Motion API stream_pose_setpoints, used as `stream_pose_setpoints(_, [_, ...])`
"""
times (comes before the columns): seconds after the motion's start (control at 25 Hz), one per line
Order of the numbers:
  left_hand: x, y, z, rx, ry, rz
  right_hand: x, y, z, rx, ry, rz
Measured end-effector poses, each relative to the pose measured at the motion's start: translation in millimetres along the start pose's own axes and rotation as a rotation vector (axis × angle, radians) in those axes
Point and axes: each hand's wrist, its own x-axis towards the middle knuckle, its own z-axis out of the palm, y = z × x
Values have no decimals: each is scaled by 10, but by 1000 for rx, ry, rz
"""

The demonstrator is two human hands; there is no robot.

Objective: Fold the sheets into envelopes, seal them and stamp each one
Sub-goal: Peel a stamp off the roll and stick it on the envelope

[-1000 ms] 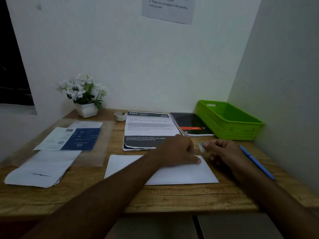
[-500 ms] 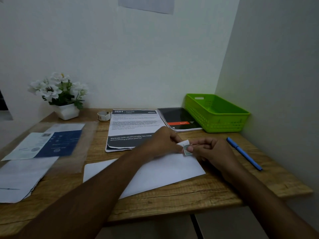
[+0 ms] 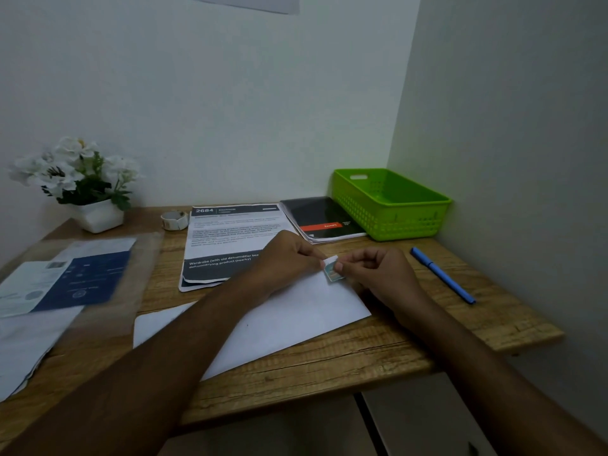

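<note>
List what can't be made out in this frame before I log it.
Head view only.
The stamp: too small to read; fingertips of the left hand and right hand cover its edges.
The envelope: the left forearm crosses it; sealed or not, cannot tell.
The wall notice: cut off by the top edge.
The papers at left: blurred, print unreadable.

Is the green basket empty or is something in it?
Empty as far as visible: the green basket shows only bare floor and walls inside; its near wall hides a strip.
</note>
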Motion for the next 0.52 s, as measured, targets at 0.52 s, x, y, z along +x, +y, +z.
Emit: stream_pose_setpoints(0.52, [20, 2, 25, 18, 47, -6, 3, 7, 20, -12, 53, 5])
